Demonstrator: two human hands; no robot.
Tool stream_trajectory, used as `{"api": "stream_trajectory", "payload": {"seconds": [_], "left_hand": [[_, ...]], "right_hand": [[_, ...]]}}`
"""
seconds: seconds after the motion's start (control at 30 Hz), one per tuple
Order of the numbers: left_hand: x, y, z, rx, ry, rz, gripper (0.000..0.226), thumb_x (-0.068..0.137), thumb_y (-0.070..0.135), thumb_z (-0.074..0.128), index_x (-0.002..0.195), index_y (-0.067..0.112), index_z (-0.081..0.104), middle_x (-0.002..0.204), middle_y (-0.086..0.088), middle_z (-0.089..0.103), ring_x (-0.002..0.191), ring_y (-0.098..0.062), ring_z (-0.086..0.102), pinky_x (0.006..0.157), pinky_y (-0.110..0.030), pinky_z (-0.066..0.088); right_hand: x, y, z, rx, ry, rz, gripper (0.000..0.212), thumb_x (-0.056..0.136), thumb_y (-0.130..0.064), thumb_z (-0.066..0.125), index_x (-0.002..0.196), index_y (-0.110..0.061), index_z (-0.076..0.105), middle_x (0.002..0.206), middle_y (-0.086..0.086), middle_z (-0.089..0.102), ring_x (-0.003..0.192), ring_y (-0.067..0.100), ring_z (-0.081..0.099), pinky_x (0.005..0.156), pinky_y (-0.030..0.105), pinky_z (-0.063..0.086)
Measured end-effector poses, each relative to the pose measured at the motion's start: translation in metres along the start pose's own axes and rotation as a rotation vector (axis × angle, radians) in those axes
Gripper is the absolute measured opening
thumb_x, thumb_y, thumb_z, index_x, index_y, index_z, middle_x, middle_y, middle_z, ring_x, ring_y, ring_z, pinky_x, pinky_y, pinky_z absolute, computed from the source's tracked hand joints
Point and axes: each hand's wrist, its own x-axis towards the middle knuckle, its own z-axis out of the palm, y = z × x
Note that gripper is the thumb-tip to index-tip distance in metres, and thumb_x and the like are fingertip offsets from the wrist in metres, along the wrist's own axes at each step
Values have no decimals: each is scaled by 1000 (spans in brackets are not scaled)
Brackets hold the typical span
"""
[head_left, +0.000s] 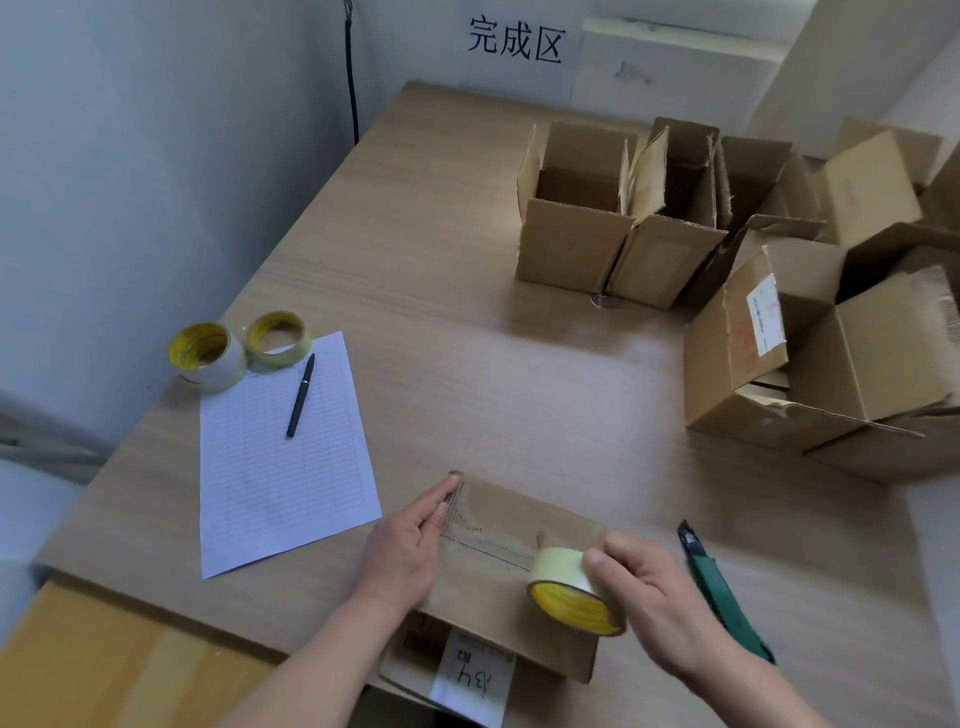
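On the flat cardboard box (498, 587), right hand (654, 603) grips round tape roll (574, 590).

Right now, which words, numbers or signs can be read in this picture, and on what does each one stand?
"完成区": sign on the wall.
Handwriting, perhaps "B4", unsure: white label on the near box.
Too blurred: the sheet; the sticker on the right box.
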Motion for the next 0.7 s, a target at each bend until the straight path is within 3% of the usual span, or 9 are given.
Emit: {"api": "stream_trajectory", "payload": {"seconds": [0.13, 0.23, 0.4, 0.57, 0.7], "left_hand": [[0, 2, 1, 15, -11, 7, 37, 100, 23, 54, 124, 51, 58, 123, 36, 54, 111, 30, 42, 98, 2, 30], [0, 1, 1, 31, -14, 14, 37, 100, 24, 53, 125, 52, 57, 123, 38, 52, 111, 30, 42, 98, 2, 30], [0, 1, 2, 65, -10, -3, 35, 101, 29, 52, 126, 52, 57, 126, 36, 51, 115, 25, 43, 98, 1, 30], [-1, 4, 2, 58, 0, -9, 35, 101, 25, 53, 126, 49, 57, 124, 37, 51, 108, 34, 39, 95, 4, 29], [-2, 8, 2, 51, 7, 5, 36, 101, 22, 53, 125, 48, 56, 122, 39, 50, 108, 34, 40, 95, 5, 28]], "right_hand": [[-8, -6, -14, -643, -10, -130, 32, 84, -57, 48, 68, -30, 50, 62, -9, 53, 64, 11, 49, 58, 30, 38], [-11, -12, -18, -895, 37, -37, 50, 81, -69, 33, 79, -22, 50, 74, -3, 62, 75, 17, 56, 68, 34, 47], [-14, -1, -19, -1041, 14, 25, 61, 84, -79, 26, 89, -23, 50, 88, -2, 67, 91, 22, 63, 71, 35, 46], [-16, 14, -22, -1083, -14, 196, 60, 87, -80, 29, 89, -23, 47, 93, -2, 67, 97, 23, 63, 71, 34, 41], [-14, 32, -14, -1065, 0, 210, 64, 85, -83, 28, 89, -22, 49, 96, 3, 70, 98, 25, 64, 69, 35, 40]]}}
